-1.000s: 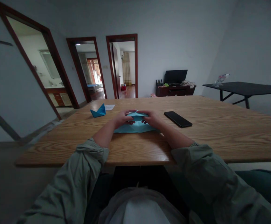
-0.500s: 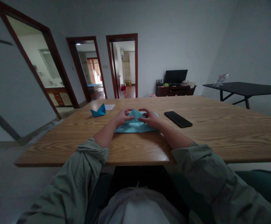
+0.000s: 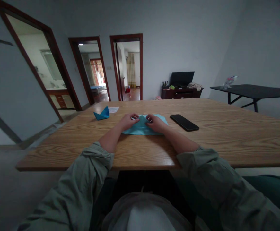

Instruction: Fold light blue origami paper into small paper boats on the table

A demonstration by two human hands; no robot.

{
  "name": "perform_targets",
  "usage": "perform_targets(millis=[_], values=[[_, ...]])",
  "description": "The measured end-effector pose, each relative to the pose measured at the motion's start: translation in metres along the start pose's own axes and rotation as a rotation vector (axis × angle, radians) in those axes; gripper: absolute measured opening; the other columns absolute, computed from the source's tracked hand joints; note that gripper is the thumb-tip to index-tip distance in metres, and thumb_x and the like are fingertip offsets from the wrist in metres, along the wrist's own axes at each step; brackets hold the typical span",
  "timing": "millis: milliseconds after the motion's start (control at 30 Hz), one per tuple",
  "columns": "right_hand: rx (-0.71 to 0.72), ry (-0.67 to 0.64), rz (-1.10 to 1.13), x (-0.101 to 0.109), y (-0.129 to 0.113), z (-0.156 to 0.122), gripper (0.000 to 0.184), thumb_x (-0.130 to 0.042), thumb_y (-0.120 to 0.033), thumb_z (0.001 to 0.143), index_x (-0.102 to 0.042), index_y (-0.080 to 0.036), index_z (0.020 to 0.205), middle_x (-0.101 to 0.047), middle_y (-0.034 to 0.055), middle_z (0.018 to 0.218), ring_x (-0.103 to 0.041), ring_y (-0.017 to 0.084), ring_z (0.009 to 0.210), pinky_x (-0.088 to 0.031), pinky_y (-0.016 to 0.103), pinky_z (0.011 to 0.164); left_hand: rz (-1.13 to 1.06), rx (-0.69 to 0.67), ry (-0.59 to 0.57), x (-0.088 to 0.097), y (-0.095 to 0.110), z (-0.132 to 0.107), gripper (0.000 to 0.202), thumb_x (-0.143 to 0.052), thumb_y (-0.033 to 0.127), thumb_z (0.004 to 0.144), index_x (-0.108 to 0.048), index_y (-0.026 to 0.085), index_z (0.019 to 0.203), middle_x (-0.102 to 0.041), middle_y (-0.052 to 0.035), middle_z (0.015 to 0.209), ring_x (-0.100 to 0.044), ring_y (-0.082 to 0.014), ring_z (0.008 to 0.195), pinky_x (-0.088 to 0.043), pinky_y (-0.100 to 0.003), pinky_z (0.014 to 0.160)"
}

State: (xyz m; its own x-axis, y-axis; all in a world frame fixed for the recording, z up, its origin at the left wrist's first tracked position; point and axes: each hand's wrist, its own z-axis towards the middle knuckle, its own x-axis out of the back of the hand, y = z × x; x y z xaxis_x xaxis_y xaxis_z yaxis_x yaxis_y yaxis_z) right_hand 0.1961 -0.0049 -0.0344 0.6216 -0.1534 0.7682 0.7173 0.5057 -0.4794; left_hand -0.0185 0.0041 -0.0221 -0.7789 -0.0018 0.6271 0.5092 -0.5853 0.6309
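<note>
A light blue paper with a pointed fold (image 3: 142, 120) lies on the table in front of me, its peak between my two hands. My left hand (image 3: 130, 121) pinches the left slope of the fold, thumb toward the centre. On the opposite slope, my right hand (image 3: 154, 123) has its thumb and fingers closed on the paper. A flat light blue layer (image 3: 140, 131) spreads below and behind the fold; whether it is the same sheet I cannot tell. Farther left stands a darker blue folded paper boat (image 3: 102, 114).
The wooden table (image 3: 226, 134) carries a black phone (image 3: 184, 123) to the right of my hands. A small white printed paper (image 3: 113, 109) lies behind the boat. Beyond are a black table (image 3: 253, 90) and a television (image 3: 182, 79) on a cabinet.
The raised fold has come down lower and flatter between my hands. The flat blue layer has shifted slightly to the right and away from me.
</note>
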Motion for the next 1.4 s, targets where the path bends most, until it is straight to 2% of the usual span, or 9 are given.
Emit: perform_targets(millis=[200, 400, 600, 733, 800, 967, 1167, 1333, 1400], values=[[0.006, -0.025, -0.006, 0.001, -0.001, -0.001, 0.021, -0.06, -0.025, 0.072, -0.054, -0.022, 0.092, -0.064, 0.0005, 0.087, -0.056, 0.012, 0.071, -0.039, 0.021, 0.061, 0.022, 0.0, 0.008, 0.002, 0.007, -0.001, 0.029, -0.057, 0.037, 0.076, -0.068, 0.013, 0.088, -0.066, -0.0048, 0.078, -0.058, -0.0155, 0.071, -0.046, -0.027, 0.067], [0.018, -0.042, 0.039, 0.001, -0.003, -0.001, 0.018, -0.059, -0.034, 0.075, -0.058, -0.018, 0.083, -0.063, 0.0016, 0.08, -0.054, 0.014, 0.07, -0.039, 0.023, 0.062, 0.031, 0.027, -0.024, 0.001, 0.004, -0.001, 0.022, -0.055, 0.021, 0.071, -0.069, 0.013, 0.087, -0.066, -0.0029, 0.075, -0.056, -0.0134, 0.067, -0.045, -0.024, 0.064], [-0.017, -0.102, 0.137, 0.005, -0.008, 0.002, 0.043, -0.037, -0.05, 0.088, -0.063, -0.018, 0.077, -0.065, 0.004, 0.078, -0.056, 0.016, 0.072, -0.04, 0.026, 0.065, 0.024, 0.026, -0.074, 0.002, 0.002, -0.002, 0.027, -0.064, 0.03, 0.07, -0.067, 0.014, 0.092, -0.067, -0.0055, 0.082, -0.059, -0.015, 0.07, -0.046, -0.024, 0.063], [-0.041, -0.155, 0.103, 0.006, -0.008, 0.0, 0.032, -0.053, -0.048, 0.08, -0.066, -0.019, 0.077, -0.068, 0.0038, 0.078, -0.058, 0.018, 0.07, -0.04, 0.026, 0.062, 0.112, 0.03, -0.25, 0.003, 0.003, -0.003, 0.03, -0.068, 0.037, 0.065, -0.068, 0.016, 0.087, -0.066, -0.0028, 0.077, -0.058, -0.016, 0.068, -0.043, -0.025, 0.062], [-0.019, -0.167, 0.098, 0.005, -0.007, -0.002, 0.024, -0.06, -0.042, 0.075, -0.067, -0.02, 0.08, -0.069, 0.003, 0.08, -0.059, 0.018, 0.07, -0.041, 0.026, 0.062, 0.164, 0.013, -0.272, 0.003, 0.005, -0.004, 0.024, -0.065, 0.037, 0.069, -0.068, 0.016, 0.079, -0.063, -0.0011, 0.07, -0.056, -0.0154, 0.065, -0.041, -0.024, 0.06], [0.031, -0.136, 0.148, 0.007, -0.007, -0.002, 0.021, -0.06, -0.034, 0.075, -0.068, -0.02, 0.087, -0.07, 0.0016, 0.083, -0.06, 0.018, 0.072, -0.043, 0.024, 0.062, 0.2, -0.044, -0.041, 0.004, 0.011, -0.005, 0.022, -0.053, 0.035, 0.079, -0.065, 0.018, 0.088, -0.064, -0.0014, 0.076, -0.055, -0.016, 0.068, -0.04, -0.025, 0.063], [-0.071, -0.065, 0.275, 0.013, -0.013, -0.002, 0.027, -0.062, -0.038, 0.073, -0.069, -0.018, 0.09, -0.07, 0.0003, 0.082, -0.06, 0.017, 0.072, -0.045, 0.023, 0.062, 0.057, -0.089, 0.17, 0.006, 0.014, -0.003, 0.023, -0.053, 0.037, 0.081, -0.063, 0.017, 0.087, -0.063, -0.002, 0.076, -0.057, -0.0153, 0.07, -0.043, -0.026, 0.065], [-0.101, -0.032, 0.487, 0.009, -0.011, 0.0, 0.033, -0.066, -0.039, 0.07, -0.068, -0.013, 0.091, -0.069, 0.0038, 0.081, -0.059, 0.014, 0.065, -0.047, 0.023, 0.058, -0.323, 0.071, 0.254, 0.006, 0.015, -0.001, 0.042, -0.07, 0.039, 0.069, -0.055, 0.018, 0.103, -0.063, -0.0022, 0.078, -0.06, -0.0157, 0.068, -0.048, -0.027, 0.06], [-0.146, 0.008, 0.616, 0.007, -0.011, 0.002, 0.035, -0.068, -0.039, 0.069, -0.067, -0.012, 0.091, -0.068, 0.0057, 0.082, -0.058, 0.013, 0.064, -0.049, 0.024, 0.057, -0.531, 0.179, 0.194, 0.004, 0.018, -0.002, 0.059, -0.074, 0.038, 0.066, -0.046, 0.02, 0.115, -0.064, -0.0027, 0.081, -0.062, -0.0165, 0.067, -0.051, -0.029, 0.058]])
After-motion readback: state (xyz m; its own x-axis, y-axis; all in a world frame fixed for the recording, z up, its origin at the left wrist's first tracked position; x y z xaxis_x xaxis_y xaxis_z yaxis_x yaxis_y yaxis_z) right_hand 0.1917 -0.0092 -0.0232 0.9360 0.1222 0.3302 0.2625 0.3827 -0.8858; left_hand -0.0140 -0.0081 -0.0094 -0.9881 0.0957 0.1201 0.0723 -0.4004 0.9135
